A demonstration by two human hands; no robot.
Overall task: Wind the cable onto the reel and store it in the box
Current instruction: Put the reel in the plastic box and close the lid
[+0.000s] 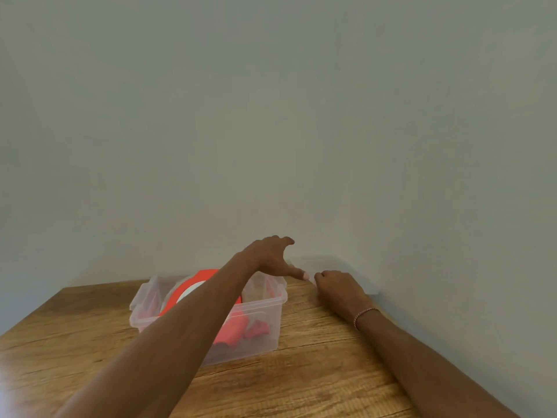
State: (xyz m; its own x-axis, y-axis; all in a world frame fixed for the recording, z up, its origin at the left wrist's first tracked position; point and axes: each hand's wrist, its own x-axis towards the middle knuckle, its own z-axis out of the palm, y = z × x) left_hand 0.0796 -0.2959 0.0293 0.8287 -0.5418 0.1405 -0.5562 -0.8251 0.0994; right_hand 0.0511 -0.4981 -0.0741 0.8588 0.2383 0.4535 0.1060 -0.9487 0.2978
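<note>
A clear plastic box (271, 300) stands on the wooden table, with the orange reel (208, 274) lying tilted inside it, its white centre showing. More orange parts lie at the box's bottom (256, 328). My left forearm crosses over the box and hides part of the reel. My left hand (271, 256) hovers past the box's far right corner, fingers spread and thumb stretched out, holding nothing. My right hand (337, 286) rests on the table to the right of the box. Its fingers curl on the edge of a faint clear lid (346, 263) by the wall.
The table (316, 372) meets a plain grey wall (271, 131) at the back and along the right side. A thin bracelet (364, 313) sits on my right wrist. The box's hinged clips stick out at its left and right ends.
</note>
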